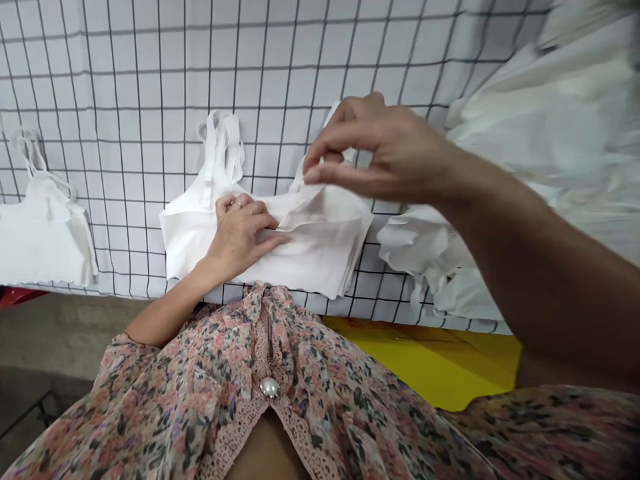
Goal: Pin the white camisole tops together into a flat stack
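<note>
A white strappy bra top (265, 247) lies on a white sheet with a black grid (130, 87), its edges layered like a small stack. My left hand (239, 240) rests flat on its middle, fingers together, with a ring on one finger. My right hand (375, 150) is above the top's right side. Its thumb and forefinger pinch the white fabric near the right strap (300, 177). The upper part of that strap is hidden behind my right hand. A second white strappy top (45, 243) lies farther left on the sheet.
Loose white fabric (550, 113) is heaped at the upper right, with a ruffled white piece (420, 247) below it. A yellow surface (440, 360) shows under the sheet's edge. My floral blouse (200, 393) with a pearl button (269, 387) fills the bottom.
</note>
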`<control>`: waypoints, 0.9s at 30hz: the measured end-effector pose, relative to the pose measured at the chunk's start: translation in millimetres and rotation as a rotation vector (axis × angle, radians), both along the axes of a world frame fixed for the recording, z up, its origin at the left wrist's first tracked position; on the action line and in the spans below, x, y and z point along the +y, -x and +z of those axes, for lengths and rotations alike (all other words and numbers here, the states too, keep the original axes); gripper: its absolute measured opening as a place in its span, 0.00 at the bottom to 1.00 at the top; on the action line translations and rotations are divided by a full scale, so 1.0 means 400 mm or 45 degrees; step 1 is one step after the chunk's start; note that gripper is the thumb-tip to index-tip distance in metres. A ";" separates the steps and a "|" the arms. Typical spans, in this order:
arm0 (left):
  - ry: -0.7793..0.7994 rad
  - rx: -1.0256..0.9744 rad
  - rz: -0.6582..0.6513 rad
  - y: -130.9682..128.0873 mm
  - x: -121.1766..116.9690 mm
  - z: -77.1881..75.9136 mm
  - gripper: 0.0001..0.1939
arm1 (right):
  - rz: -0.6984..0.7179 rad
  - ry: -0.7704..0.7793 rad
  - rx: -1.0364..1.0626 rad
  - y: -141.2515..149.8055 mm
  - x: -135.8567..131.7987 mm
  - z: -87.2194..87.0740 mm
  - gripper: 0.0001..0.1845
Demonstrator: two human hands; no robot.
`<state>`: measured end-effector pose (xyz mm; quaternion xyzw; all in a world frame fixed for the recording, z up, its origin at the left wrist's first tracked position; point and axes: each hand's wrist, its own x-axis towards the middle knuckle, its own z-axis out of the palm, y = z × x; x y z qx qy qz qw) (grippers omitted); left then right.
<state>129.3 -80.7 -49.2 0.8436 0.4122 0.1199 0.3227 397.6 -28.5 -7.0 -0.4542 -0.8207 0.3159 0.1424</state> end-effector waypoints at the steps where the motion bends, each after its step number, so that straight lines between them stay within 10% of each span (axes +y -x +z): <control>1: 0.006 0.012 -0.006 0.001 0.005 0.004 0.13 | -0.005 -0.001 -0.010 -0.017 0.033 0.012 0.26; 14: -0.185 0.087 -0.031 -0.008 0.035 -0.012 0.12 | -0.211 -0.125 0.001 -0.078 0.183 -0.127 0.20; 21: -0.583 -0.114 0.033 0.073 -0.061 0.010 0.25 | -0.527 -0.331 -0.123 0.142 -0.151 -0.055 0.34; 27: -0.280 0.220 0.097 0.153 -0.136 -0.049 0.47 | -0.595 -0.026 -0.375 0.276 -0.404 -0.147 0.50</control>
